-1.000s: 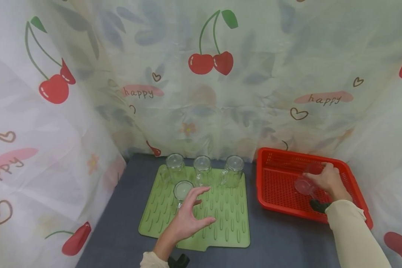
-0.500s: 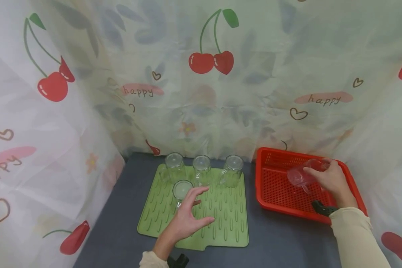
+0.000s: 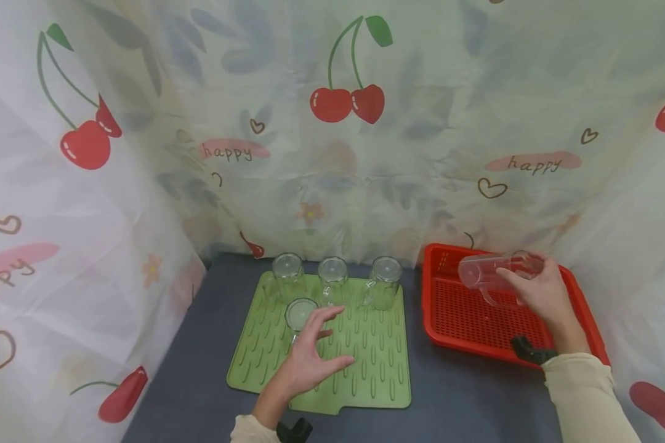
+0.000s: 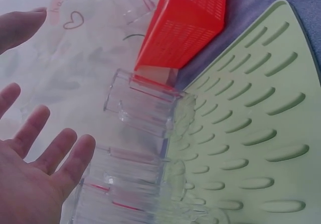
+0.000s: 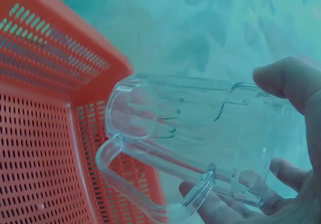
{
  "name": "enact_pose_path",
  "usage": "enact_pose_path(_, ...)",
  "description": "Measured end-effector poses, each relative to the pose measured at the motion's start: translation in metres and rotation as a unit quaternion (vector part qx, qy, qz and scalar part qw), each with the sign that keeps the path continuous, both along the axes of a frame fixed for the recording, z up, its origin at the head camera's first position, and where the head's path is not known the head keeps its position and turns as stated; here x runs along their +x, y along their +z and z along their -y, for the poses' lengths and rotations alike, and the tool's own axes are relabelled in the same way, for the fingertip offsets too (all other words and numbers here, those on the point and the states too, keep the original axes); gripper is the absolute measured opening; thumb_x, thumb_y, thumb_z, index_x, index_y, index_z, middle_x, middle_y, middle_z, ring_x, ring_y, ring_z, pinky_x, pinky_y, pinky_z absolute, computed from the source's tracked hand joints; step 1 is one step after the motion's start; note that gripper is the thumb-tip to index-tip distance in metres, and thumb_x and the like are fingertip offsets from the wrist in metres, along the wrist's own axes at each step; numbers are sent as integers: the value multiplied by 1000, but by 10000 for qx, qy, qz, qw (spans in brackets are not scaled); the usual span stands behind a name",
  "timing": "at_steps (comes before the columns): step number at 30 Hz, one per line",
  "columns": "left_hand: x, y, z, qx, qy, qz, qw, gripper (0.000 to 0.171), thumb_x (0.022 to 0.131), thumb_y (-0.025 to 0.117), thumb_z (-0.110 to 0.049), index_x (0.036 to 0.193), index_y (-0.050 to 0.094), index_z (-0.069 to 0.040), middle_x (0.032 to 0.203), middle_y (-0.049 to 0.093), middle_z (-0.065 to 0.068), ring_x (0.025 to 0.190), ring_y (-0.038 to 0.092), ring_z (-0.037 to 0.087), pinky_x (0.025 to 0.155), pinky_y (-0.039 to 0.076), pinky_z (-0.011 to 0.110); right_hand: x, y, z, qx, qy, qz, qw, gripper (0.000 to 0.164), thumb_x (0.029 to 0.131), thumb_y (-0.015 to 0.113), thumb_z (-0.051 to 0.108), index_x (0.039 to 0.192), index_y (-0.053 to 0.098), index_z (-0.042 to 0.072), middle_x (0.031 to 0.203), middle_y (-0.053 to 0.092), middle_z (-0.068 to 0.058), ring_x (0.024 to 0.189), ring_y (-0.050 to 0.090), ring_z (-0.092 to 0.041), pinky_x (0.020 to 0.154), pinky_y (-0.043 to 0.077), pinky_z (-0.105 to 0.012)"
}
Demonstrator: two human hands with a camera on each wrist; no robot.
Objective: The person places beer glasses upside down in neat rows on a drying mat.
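Note:
My right hand point(image 3: 543, 292) grips a clear glass mug point(image 5: 185, 128) near its mouth end, over the red basket point(image 3: 460, 338). The mug lies on its side in the air, base toward the left and handle hanging down. My left hand point(image 3: 310, 363) hovers above the green drying mat point(image 3: 366, 369), its thumb and fingers spread with nothing between them. Behind its fingertips, several clear mugs stand upside down on the mat: a left mug point(image 3: 289, 274), a middle mug point(image 3: 333, 277), a right mug point(image 3: 385, 283) and a nearer mug point(image 3: 302, 315), partly hidden by the hand.
The basket stands to the right of the mat on a dark grey table point(image 3: 183, 369). A printed curtain point(image 3: 410, 172) hangs close behind the mat and basket and along both sides.
My right hand has lifted the mug up from the basket's floor and tipped it toward level, base to the left. The left hand stays almost where it was.

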State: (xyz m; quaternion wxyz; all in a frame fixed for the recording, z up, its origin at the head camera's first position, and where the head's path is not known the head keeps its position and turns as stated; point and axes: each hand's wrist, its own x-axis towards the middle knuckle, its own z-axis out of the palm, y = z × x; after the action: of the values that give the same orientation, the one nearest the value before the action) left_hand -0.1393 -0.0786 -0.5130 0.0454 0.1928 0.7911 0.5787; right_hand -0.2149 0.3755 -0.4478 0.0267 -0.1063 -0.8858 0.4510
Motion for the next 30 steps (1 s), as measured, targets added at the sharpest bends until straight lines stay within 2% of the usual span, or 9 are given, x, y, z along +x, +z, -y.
enact_pose_path(4, -1, 3, 0, 57, 8, 11, 10000, 82, 83, 86, -34, 150, 40, -45, 153, 41, -11, 145, 41, 18, 113, 47, 49, 8, 7, 8, -25, 129, -328, 9994, 99, 96, 66, 49, 163, 5, 8, 158, 27, -33, 133, 46, -53, 64, 54, -16)
enact_pose_path(7, -1, 4, 0, 55, 17, -37, 10000, 82, 83, 86, -35, 151, 40, -44, 153, 41, -11, 145, 41, 18, 113, 47, 49, 15, 11, 14, 17, 253, -588, 9979, 91, 97, 66, 45, 163, 13, 13, 155, 32, -29, 129, 51, -48, 62, 55, -18)
enact_pose_path(8, -1, 4, 0, 55, 21, -59, 10000, 82, 83, 86, -36, 151, 39, -44, 153, 41, -10, 145, 41, 19, 113, 47, 50, 17, 12, 16, -34, 297, -647, 9975, 88, 97, 66, 44, 163, 15, 16, 154, 34, -27, 125, 54, -43, 62, 58, -21)
enact_pose_path(11, -1, 5, 1, 37, 45, -111, 9999, 82, 84, 85, -37, 151, 39, -44, 153, 41, -11, 145, 41, 19, 112, 48, 49, 24, 14, 22, -161, 320, -663, 9972, 81, 98, 67, 43, 162, 21, 24, 151, 37, -20, 115, 57, -16, 65, 59, -25)
enact_pose_path(15, 0, 5, 1, 52, 35, -178, 9998, 81, 84, 84, -36, 151, 39, -43, 154, 40, -10, 145, 42, 20, 112, 48, 50, 31, 10, 30, -482, 200, -577, 9970, 78, 98, 67, 44, 160, 23, 28, 145, 40, -7, 107, 51, 9, 74, 56, -14)
enact_pose_path(19, -1, 4, 0, 68, 12, -170, 9998, 81, 85, 84, -36, 151, 39, -42, 154, 41, -9, 145, 42, 20, 112, 49, 50, 36, 4, 36, -729, 29, -585, 9956, 75, 98, 66, 44, 159, 26, 31, 139, 42, 2, 109, 54, 6, 78, 55, -10)
enact_pose_path(23, 0, 5, 0, 95, 36, -81, 9999, 81, 84, 85, -36, 151, 39, -44, 154, 40, -11, 145, 42, 19, 112, 48, 48, 41, 3, 45, -761, -20, -573, 9955, 69, 98, 66, 45, 156, 31, 34, 142, 44, -2, 108, 55, 2, 79, 52, -8)
enact_pose_path(27, -1, 4, -1, 143, 21, -69, 9999, 81, 85, 85, -35, 151, 39, -43, 155, 40, -10, 144, 42, 20, 112, 49, 46, 43, 0, 52, -1037, 277, -630, 9922, 61, 99, 65, 41, 153, 38, 32, 140, 49, 3, 107, 59, 3, 82, 53, -9)
enact_pose_path(30, -1, 4, -1, 185, -14, -17, 9998, 81, 85, 85, -34, 151, 39, -42, 155, 40, -10, 145, 42, 20, 112, 49, 46, 44, -2, 56, -1254, 643, -660, 9878, 58, 101, 64, 35, 153, 40, 24, 137, 52, 7, 108, 60, 6, 84, 55, -11)
